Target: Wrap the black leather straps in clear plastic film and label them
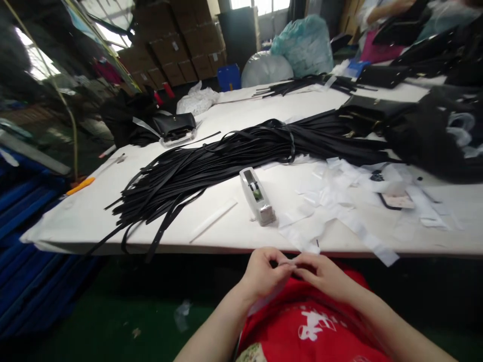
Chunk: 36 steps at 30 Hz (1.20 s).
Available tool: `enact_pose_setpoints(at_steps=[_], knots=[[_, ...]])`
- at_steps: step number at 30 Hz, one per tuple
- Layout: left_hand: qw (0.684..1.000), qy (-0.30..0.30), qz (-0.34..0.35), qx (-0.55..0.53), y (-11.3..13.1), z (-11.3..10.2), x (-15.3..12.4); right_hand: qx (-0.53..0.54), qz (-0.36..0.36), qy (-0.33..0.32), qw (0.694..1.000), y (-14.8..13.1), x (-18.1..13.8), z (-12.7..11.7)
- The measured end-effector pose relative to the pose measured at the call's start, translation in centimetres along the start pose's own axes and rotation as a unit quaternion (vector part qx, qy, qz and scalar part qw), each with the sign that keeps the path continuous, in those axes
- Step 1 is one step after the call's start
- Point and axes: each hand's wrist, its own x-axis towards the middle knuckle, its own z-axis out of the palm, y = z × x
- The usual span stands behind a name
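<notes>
My left hand (265,271) and my right hand (320,272) meet at the table's front edge, above the red apron. Thumb and fingers of both are pinched together on a thin whitish strip (290,263). Most of it is hidden by the fingers, and its exact kind does not show. A pale piece (266,303) hangs below my left hand, perhaps part of the same strip. Just beyond the hands stands a grey-white tape dispenser (257,197). White paper-like strips (335,201) lie scattered to its right, and a flat white stick (213,220) rests to its left.
A long bundle of black straps (211,156) runs across the white table (226,241), some ends hanging over the front edge. Black bags (175,125) sit at the left and right. An orange-handled tool (80,186) lies at the left edge. A co-worker's arm (388,11) shows at the back right.
</notes>
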Motion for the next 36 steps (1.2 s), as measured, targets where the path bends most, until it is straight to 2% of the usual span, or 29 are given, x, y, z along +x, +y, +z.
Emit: enact_pose_setpoints(at_steps=[1, 2, 4, 6, 8, 10, 14, 16, 19, 21, 23, 25, 28, 31, 33, 36], knots=[[1.0, 0.015, -0.011, -0.011, -0.3, 0.0, 0.3, -0.05, 0.007, 0.088, 0.995, 0.8, -0.3, -1.6], [0.999, 0.026, -0.019, -0.022, -0.6, 0.0, 0.5, -0.103, 0.02, 0.185, 0.977, 1.9, -0.7, -3.4], [0.998, 0.044, -0.033, -0.037, -1.0, 0.0, 0.8, -0.209, 0.052, 0.35, 0.912, 4.4, -1.4, -7.0], [0.997, 0.054, -0.045, -0.038, -1.1, 0.0, 1.0, -0.319, 0.076, 0.416, 0.848, 7.1, -2.0, -9.9], [0.997, 0.057, -0.049, -0.033, -1.2, 0.1, 1.2, -0.423, 0.087, 0.409, 0.803, 9.6, -2.1, -11.6], [0.997, 0.055, -0.047, -0.032, -1.2, 0.0, 1.5, -0.493, 0.091, 0.385, 0.775, 11.4, -1.8, -12.2], [0.996, 0.042, -0.049, -0.062, -0.8, 0.1, 1.8, -0.529, 0.087, 0.375, 0.757, 13.0, 0.2, -12.7], [0.993, 0.03, -0.056, -0.098, -0.6, 0.3, 1.8, -0.538, 0.064, 0.371, 0.754, 13.1, 1.7, -14.0], [0.991, 0.031, -0.049, -0.123, -0.4, 0.6, 1.6, -0.541, 0.033, 0.367, 0.756, 12.4, 4.3, -17.6], [0.993, 0.051, -0.03, -0.098, -0.6, 0.6, 1.3, -0.535, 0.04, 0.387, 0.75, 11.3, 5.7, -19.9], [0.994, 0.068, -0.01, -0.083, -1.0, 0.6, 0.9, -0.519, 0.032, 0.419, 0.744, 9.7, 6.8, -20.9], [0.991, 0.067, -0.004, -0.118, -1.5, 0.8, 0.6, -0.503, -0.004, 0.436, 0.746, 7.9, 7.4, -20.1], [0.987, 0.06, -0.023, -0.151, -1.8, 1.2, 0.9, -0.473, -0.071, 0.402, 0.781, 5.7, 7.6, -15.7], [0.996, 0.093, 0.016, 0.004, -1.0, 1.9, 2.4, -0.426, -0.114, 0.313, 0.841, 5.2, 7.1, -10.2], [0.987, 0.104, 0.053, 0.11, 0.1, 2.6, 4.0, -0.422, -0.124, 0.289, 0.85, 5.9, 6.3, -7.5], [0.973, 0.085, 0.08, 0.197, 1.6, 4.1, 7.2, -0.42, -0.112, 0.305, 0.847, 7.8, 4.5, -5.8]])
